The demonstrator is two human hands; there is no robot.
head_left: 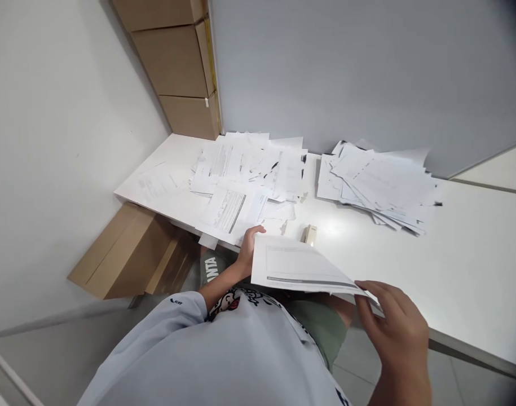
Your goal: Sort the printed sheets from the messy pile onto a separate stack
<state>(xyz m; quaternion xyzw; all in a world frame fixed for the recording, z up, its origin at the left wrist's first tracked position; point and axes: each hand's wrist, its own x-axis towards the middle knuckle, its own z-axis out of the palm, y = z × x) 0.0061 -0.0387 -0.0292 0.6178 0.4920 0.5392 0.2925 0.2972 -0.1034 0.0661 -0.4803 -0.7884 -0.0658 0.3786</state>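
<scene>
Printed paper sheets (300,262) are held between my two hands, tilted over the table's front edge. My left hand (250,248) is closed on their left edge, the thumb lying near the top corner. At the right corner, my right hand (393,316) pinches the sheets between thumb and fingers. How many sheets are in this bundle I cannot tell. Just behind the held paper, a beige stapler (310,234) rests on the table, partly covered by it. Loose printed sheets (230,211) lie beyond my left hand, one overhanging the front edge.
Spread papers (249,160) cover the back left of the white table (464,254). A messy paper pile (376,183) lies at the back right. Cardboard boxes (173,62) are stacked at the back left corner, and another carton (122,254) stands below the table's left end.
</scene>
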